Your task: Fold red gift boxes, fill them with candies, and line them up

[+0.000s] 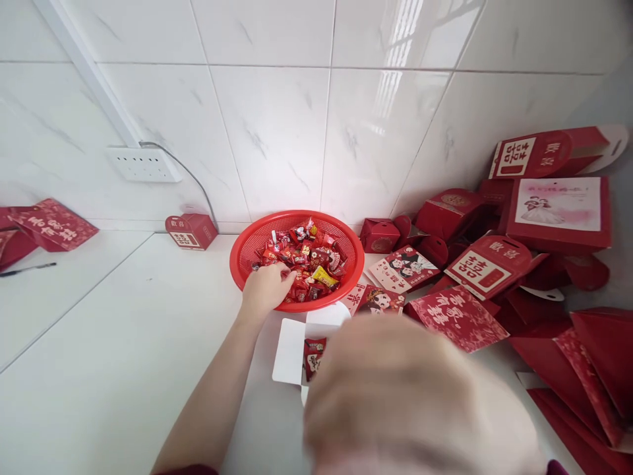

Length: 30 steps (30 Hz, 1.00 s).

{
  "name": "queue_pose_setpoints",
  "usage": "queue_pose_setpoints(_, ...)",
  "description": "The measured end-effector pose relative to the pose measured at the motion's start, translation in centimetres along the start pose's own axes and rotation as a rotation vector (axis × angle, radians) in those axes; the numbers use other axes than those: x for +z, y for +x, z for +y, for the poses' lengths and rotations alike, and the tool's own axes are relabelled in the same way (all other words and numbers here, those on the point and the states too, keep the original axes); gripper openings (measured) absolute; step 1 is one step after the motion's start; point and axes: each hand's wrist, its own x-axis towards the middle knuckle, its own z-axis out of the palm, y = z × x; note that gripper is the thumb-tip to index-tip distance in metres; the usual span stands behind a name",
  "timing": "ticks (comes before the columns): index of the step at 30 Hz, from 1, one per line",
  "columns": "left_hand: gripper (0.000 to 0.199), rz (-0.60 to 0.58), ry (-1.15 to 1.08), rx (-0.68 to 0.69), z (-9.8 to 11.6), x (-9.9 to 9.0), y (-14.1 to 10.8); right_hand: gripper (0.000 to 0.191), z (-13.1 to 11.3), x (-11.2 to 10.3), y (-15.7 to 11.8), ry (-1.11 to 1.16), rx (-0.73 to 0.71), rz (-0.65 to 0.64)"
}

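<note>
In the head view, your left hand (270,285) was in the near-left part of the red basket (237,258), its grip narrow over the wrapped candies (301,264), though you could not tell whether it held one. The open box (288,349) lay just in front of the basket, nearer your blurred right hand (420,402), whose grip you could not judge.

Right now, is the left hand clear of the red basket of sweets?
No, the left hand reaches over the near rim of the red basket, fingers at the sweets.
</note>
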Motion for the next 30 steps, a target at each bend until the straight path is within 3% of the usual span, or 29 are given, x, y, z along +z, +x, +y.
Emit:
queue_pose_setpoints(2, 0.037, 0.052, -0.002, -0.031, -0.7, -0.4, 0.3, 0.017, 2.8, -1.1, 0.5, -0.002, 0.140, 0.096)
queue_pose_setpoints(5, 0.035, 0.121, -0.009, -0.127, -2.6, -0.8, 1.1, 0.021, 8.7, -2.3, 1.2, -0.057, 0.330, 0.112)
queue_pose_setpoints(7, 0.033, 0.131, -0.030, -0.179, -3.8, -0.8, 1.6, 0.020, 12.8, -2.4, 1.8, -0.028, 0.417, 0.017)
queue_pose_setpoints(10, 0.032, 0.121, -0.060, -0.207, -4.8, -0.5, 2.1, 0.023, 17.7, -1.4, 3.1, -0.051, 0.536, -0.258)
queue_pose_setpoints(13, 0.033, 0.131, -0.065, -0.227, -4.8, -0.3, 2.1, 0.024, 20.2, 0.6, 4.8, 0.003, 0.525, -0.469)
queue_pose_setpoints(19, 0.032, 0.151, -0.066, -0.237, -4.4, -0.3, 1.8, 0.032, 21.1, 4.7, 8.0, 0.053, 0.422, -0.762)
queue_pose_setpoints(22, 0.030, 0.150, -0.071, -0.227, -4.4, -0.3, 1.8, 0.041, 22.3, 5.8, 8.9, -0.014, 0.419, -0.733)
queue_pose_setpoints(27, 0.031, 0.160, -0.082, -0.218, -4.6, 0.0, 1.9, 0.063, 25.9, 6.1, 9.8, -0.193, 0.453, -0.531)
queue_pose_setpoints(30, 0.030, 0.177, -0.080, -0.225, -4.7, 0.2, 1.9, 0.065, 27.4, 6.0, 10.1, -0.284, 0.473, -0.432)
